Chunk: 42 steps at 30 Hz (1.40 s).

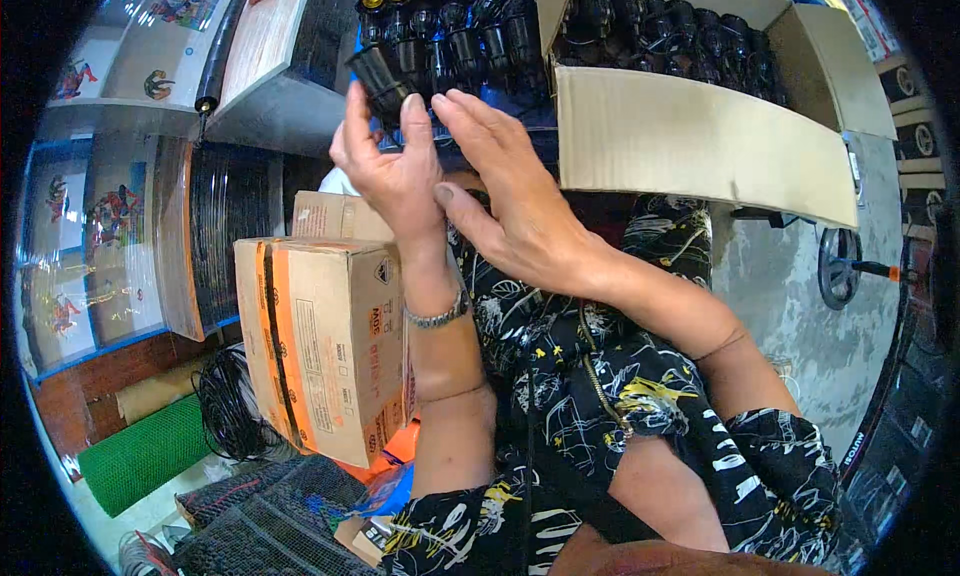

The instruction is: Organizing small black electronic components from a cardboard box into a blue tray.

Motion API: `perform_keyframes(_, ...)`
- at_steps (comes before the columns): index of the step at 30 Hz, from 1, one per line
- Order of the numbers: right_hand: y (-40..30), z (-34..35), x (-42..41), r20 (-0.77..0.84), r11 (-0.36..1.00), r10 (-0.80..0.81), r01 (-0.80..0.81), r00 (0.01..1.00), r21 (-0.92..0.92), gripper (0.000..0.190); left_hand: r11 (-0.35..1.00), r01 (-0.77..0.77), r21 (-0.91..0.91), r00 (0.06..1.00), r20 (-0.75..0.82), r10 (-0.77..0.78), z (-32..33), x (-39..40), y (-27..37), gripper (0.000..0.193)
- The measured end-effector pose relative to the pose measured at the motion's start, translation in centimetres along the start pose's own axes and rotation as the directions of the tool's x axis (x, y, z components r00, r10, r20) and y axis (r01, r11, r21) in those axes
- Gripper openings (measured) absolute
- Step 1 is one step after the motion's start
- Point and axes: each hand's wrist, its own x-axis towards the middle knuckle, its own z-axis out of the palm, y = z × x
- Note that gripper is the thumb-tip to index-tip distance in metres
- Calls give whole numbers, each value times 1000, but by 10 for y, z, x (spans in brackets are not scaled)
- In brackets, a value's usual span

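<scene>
My left hand (390, 156), with a metal-band watch on its wrist, holds a black plastic cylindrical part (382, 80), tilted, between thumb and fingers. Close beside it is my right hand (502, 178), its fingers extended and nothing seen in it; its thumb is near the left wrist. Just beyond the hands stand rows of similar black parts (465, 47), several with yellow round centres. More black parts (679, 43) stand upright inside an open cardboard box (697, 133) at the upper right. What the parts are exactly, I cannot tell.
A taped cardboard carton (315, 336) stands at my left. Beyond it are wrapped panels (232, 216), a black cable coil (229, 411) and a green mesh roll (142, 456). Dark mesh (277, 516) lies at the lower left. A black wheel (838, 268) is at the right, over the concrete floor (787, 313).
</scene>
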Motion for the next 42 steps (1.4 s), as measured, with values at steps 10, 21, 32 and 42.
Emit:
perform_keyframes(10, 55, 23, 15, -151, 984, 176, -180, 973, -9, 54, 912, -359, 200, 929, 170, 328, 43, 0, -17, 46)
perform_keyframes(21, 76, 30, 35, -183, 974, 220, -226, 958, -10, 49, 873, -390, 293, 921, 128, 369, 64, 3, -29, 37)
perform_keyframes(32, 75, 25, 42, -153, 970, 244, -244, 958, 19, 47, 871, -393, 295, 918, 72, 390, 67, 4, -31, 39)
perform_keyframes(42, 50, 26, 21, -197, 982, 116, -142, 973, -123, 44, 824, -433, 365, 897, 82, 434, 59, 7, -32, 49)
